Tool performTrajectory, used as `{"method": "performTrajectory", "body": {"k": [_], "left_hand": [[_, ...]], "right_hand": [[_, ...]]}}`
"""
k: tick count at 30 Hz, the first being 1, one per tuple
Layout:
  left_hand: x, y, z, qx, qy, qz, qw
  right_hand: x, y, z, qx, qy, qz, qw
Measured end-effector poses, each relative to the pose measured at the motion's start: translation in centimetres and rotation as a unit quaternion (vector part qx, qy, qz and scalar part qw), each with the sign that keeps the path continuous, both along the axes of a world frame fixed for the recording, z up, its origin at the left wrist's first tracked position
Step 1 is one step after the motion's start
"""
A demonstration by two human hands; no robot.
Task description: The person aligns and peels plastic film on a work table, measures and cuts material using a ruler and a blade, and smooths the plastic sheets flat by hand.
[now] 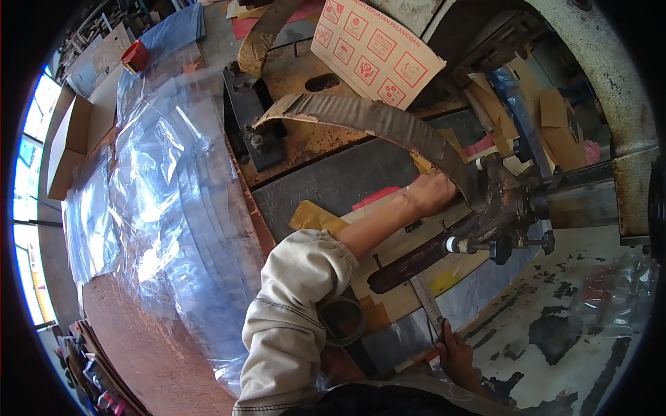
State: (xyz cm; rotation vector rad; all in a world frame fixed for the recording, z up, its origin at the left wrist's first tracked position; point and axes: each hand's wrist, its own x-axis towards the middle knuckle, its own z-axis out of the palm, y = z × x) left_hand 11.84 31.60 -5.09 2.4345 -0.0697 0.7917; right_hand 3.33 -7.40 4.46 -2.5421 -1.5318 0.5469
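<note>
Fingertips of the left hand (431, 192) are hidden by the curved strip (374, 118); the printed card (374, 52) is cut off above.

Left of the left hand (433, 191), a brown tabletop (159, 340) carries overlapping clear plastic sheets (173, 173). Around that hand's forearm, a dark flat bed (305, 184) bears a pale board (388, 232), a yellow-brown piece (316, 216) and a red piece (374, 198)

The right hand (458, 357) holds a ruler (427, 302); the left hand (431, 193) apparently touches a strip (388, 122).
</note>
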Motion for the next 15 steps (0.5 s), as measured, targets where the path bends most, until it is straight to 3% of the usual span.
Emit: {"method": "performTrajectory", "body": {"k": [4, 7, 13, 15], "left_hand": [[-0.1, -0.6, -0.2, -0.021, -0.056, 0.036, 0.998], [-0.5, 0.3, 0.2, -0.026, -0.079, -0.011, 0.997], [-4.2, 1.5, 2.9, -0.107, 0.061, -0.015, 0.992], [-5.7, 2.2, 4.0, -0.058, 0.029, 0.006, 0.998]], "right_hand": [[-0.2, 0.1, -0.1, 0.009, -0.001, -0.007, 1.000], [-0.1, 0.0, 0.1, 0.004, -0.003, -0.007, 1.000], [-0.1, 0.2, 0.0, 0.042, 0.016, -0.009, 0.999], [0.2, 0.5, 0.0, 0.089, 0.056, -0.021, 0.994]]}}
